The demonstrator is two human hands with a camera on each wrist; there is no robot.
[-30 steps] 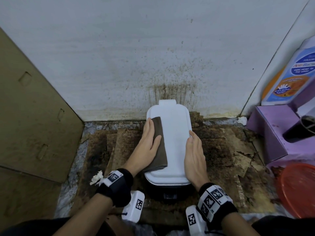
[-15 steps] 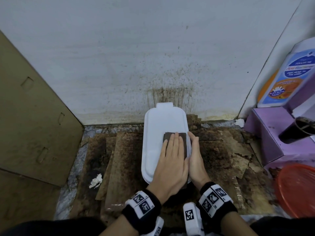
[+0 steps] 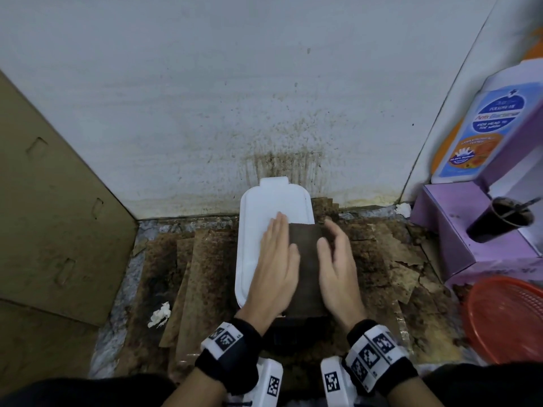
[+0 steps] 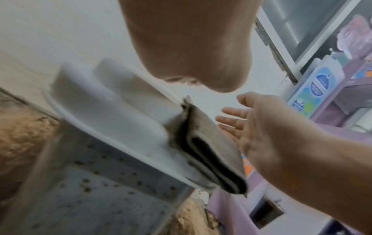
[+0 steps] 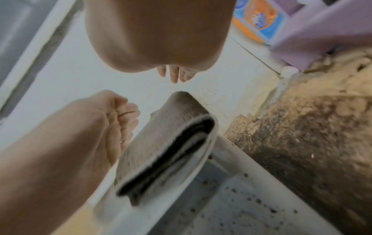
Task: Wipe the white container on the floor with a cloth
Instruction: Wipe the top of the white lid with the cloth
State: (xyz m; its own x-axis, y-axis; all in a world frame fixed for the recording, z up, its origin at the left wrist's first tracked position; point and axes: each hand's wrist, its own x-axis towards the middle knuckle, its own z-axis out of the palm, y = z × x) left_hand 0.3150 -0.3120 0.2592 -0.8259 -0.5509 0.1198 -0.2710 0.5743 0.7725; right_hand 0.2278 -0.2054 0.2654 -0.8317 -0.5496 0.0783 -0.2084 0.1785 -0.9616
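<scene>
The white container (image 3: 264, 207) stands on the dirty floor against the wall, its flat lid up. A folded brown cloth (image 3: 305, 259) lies on the right half of the lid, reaching the near edge. My left hand (image 3: 277, 248) lies flat on the lid with straight fingers, just left of the cloth, the thumb at its edge. My right hand (image 3: 335, 251) hovers by the cloth's right side, fingers relaxed and blurred, holding nothing. The left wrist view shows the cloth (image 4: 209, 151) free on the lid and the right hand (image 4: 251, 124) spread beside it.
A leaning cardboard panel (image 3: 58, 215) closes the left side. On the right stand a purple box (image 3: 458, 245), a black cup (image 3: 499, 221), a large soap bottle (image 3: 482, 127) and a red basket (image 3: 508, 318). Stained cardboard scraps and a crumpled tissue (image 3: 160, 314) cover the floor.
The left hand wiped the cloth from the lid's left side to the right, then slid off it to the left. The right hand left the container's right edge and lifted beside the cloth.
</scene>
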